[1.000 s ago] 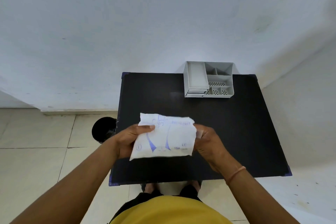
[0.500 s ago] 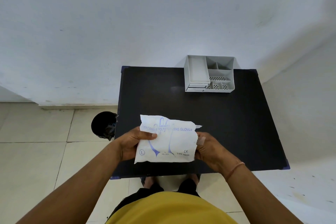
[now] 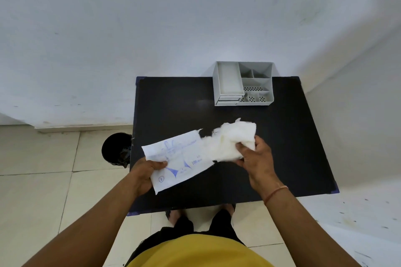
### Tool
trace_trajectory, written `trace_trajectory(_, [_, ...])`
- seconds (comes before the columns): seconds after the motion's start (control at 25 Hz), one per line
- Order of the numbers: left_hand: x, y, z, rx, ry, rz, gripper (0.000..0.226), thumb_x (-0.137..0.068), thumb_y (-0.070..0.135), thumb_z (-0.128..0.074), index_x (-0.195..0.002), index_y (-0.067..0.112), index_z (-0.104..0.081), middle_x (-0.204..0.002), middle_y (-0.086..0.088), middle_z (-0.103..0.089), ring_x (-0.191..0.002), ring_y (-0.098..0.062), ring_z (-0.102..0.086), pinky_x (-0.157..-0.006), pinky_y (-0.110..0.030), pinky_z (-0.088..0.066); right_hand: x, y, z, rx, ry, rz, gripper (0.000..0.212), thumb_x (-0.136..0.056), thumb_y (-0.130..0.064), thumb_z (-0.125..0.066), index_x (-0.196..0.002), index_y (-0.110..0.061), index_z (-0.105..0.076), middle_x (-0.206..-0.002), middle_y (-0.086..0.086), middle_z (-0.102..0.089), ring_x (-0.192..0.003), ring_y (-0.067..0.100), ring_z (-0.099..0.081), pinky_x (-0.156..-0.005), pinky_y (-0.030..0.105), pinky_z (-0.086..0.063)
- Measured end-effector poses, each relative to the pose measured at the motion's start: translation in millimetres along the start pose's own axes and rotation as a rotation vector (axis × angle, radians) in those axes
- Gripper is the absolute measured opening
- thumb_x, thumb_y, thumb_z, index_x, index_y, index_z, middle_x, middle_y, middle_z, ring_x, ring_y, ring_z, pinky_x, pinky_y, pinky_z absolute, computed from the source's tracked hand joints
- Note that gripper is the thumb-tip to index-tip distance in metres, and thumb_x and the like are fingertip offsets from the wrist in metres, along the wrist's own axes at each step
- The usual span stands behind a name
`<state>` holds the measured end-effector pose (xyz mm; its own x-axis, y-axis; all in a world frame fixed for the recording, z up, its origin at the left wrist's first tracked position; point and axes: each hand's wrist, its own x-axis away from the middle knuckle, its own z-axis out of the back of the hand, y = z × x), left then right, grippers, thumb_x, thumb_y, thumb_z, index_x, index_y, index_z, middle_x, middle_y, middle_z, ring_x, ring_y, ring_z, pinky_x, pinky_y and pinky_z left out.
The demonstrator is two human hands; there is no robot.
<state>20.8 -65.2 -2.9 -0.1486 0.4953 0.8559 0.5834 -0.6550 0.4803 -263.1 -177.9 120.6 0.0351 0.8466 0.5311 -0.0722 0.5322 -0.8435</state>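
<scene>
A white plastic packet (image 3: pixel 178 158) with blue print hangs above the front of a black table (image 3: pixel 178 106). My left hand (image 3: pixel 144 171) grips its left end, thumb on top. A crumpled wad of thin white gloves (image 3: pixel 230 141) sticks out of the packet's torn right end. My right hand (image 3: pixel 256 158) holds that wad, fingers curled round its lower right part. Both hands are above the table, not touching it.
A grey plastic organizer (image 3: pixel 243 83) with several compartments stands at the table's back edge by the white wall. A black bin (image 3: pixel 117 149) sits on the tiled floor left of the table. My feet show under the front edge.
The packet was whole and held flat in both hands. Now its right end is torn open, and my right hand has pulled a wad of gloves out to the right.
</scene>
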Motion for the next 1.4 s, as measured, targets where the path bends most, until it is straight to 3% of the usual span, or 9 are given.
trace_trajectory(0.24, [-52.8, -26.7, 3.0, -0.416, 0.439, -0.210, 0.066, -0.070, 0.027, -0.082, -0.133, 0.016, -0.063, -0.133, -0.018, -0.072, -0.108, -0.040, -0.074, -0.094, -0.060, -0.062, 3.2, -29.2, 31.5, 0.106, -0.012, 0.151, 0.033, -0.098, -0.006, -0.072, -0.105, -0.038, -0.067, -0.114, -0.011, -0.072, -0.108, 0.018, -0.071, -0.063, 0.027, -0.065])
trace_trajectory(0.32, [-20.2, -13.4, -26.8, -0.600, 0.502, -0.351, 0.056, -0.086, 0.023, -0.075, -0.140, 0.018, -0.061, -0.141, -0.015, -0.067, -0.116, -0.036, -0.070, -0.098, -0.050, -0.060, 9.1, -41.1, 34.8, 0.003, -0.054, 0.116, 0.035, -0.098, -0.004, -0.070, -0.110, -0.036, -0.068, -0.115, -0.007, -0.075, -0.107, 0.021, -0.075, -0.066, 0.029, -0.066])
trace_trajectory(0.48, [34.7, 8.6, -99.8, -0.091, -0.222, -0.098, 0.035, -0.101, -0.005, -0.060, -0.134, 0.001, -0.068, -0.134, -0.023, -0.075, -0.113, -0.034, -0.076, -0.096, -0.042, -0.059, 15.5, -56.1, 45.8, -0.488, -0.216, -0.059, 0.038, -0.094, -0.005, -0.067, -0.129, -0.020, -0.067, -0.124, 0.008, -0.080, -0.113, 0.030, -0.078, -0.083, 0.046, -0.068])
trace_trajectory(0.6, [60.4, 16.5, -140.8, 0.268, -0.645, 0.013, 0.051, -0.094, 0.007, -0.072, -0.143, 0.000, -0.064, -0.146, -0.026, -0.067, -0.135, -0.044, -0.063, -0.116, -0.056, -0.049, 15.1, -45.1, 52.5, -0.588, -0.252, -0.189, 0.048, -0.086, -0.007, -0.068, -0.134, -0.012, -0.065, -0.123, 0.016, -0.080, -0.108, 0.032, -0.079, -0.082, 0.040, -0.065])
trace_trajectory(0.68, [73.8, 26.0, -162.5, 0.291, -0.788, -0.048, 0.059, -0.087, 0.022, -0.080, -0.141, 0.003, -0.068, -0.143, -0.024, -0.069, -0.125, -0.041, -0.070, -0.110, -0.055, -0.056, 9.7, -30.2, 58.6, -0.541, -0.246, -0.245, 0.049, -0.090, -0.005, -0.067, -0.139, -0.009, -0.063, -0.119, 0.017, -0.081, -0.098, 0.031, -0.082, -0.076, 0.040, -0.068])
trace_trajectory(0.88, [86.3, 37.1, -193.0, -0.166, -0.482, -0.187, 0.055, -0.086, 0.012, -0.087, -0.137, 0.007, -0.066, -0.124, -0.014, -0.081, -0.107, -0.034, -0.080, -0.075, -0.044, -0.069, 2.4, -20.4, 84.3, -0.398, -0.290, -0.248, 0.052, -0.088, -0.004, -0.071, -0.138, -0.013, -0.063, -0.126, 0.020, -0.077, -0.113, 0.041, -0.076, -0.079, 0.047, -0.069])
trace_trajectory(1.12, [96.9, 36.7, -215.2, -0.473, -0.312, -0.433, 0.073, -0.077, 0.008, -0.094, -0.138, 0.030, -0.062, -0.123, -0.002, -0.080, -0.114, -0.027, -0.077, -0.087, -0.058, -0.067, -16.6, -29.0, 118.7, -0.528, -0.331, -0.461, 0.059, -0.104, -0.052, -0.053, -0.142, -0.009, -0.066, -0.145, 0.028, -0.064, -0.140, 0.052, -0.054, -0.122, 0.068, -0.035])
trace_trajectory(1.28, [111.1, 36.1, -227.8, -0.577, -0.335, -0.516, 0.099, -0.080, 0.008, -0.092, -0.154, 0.055, -0.046, -0.133, 0.008, -0.071, -0.109, -0.022, -0.077, -0.075, -0.056, -0.069, -21.3, -30.0, 129.0, -0.345, -0.441, -0.424, 0.044, -0.096, -0.019, -0.067, -0.140, -0.010, -0.062, -0.130, 0.025, -0.074, -0.121, 0.046, -0.069, -0.087, 0.059, -0.064])
trace_trajectory(1.4, [121.9, 36.5, -237.7, -0.550, -0.329, -0.520, 0.051, -0.090, 0.030, -0.086, -0.136, 0.046, -0.072, -0.128, -0.009, -0.074, -0.092, -0.035, -0.078, -0.068, -0.052, -0.067, -29.9, -28.5, 133.7, -0.242, -0.456, -0.327, 0.042, -0.096, -0.002, -0.065, -0.136, -0.013, -0.064, -0.122, 0.020, -0.077, -0.106, 0.040, -0.075, -0.068, 0.045, -0.069])
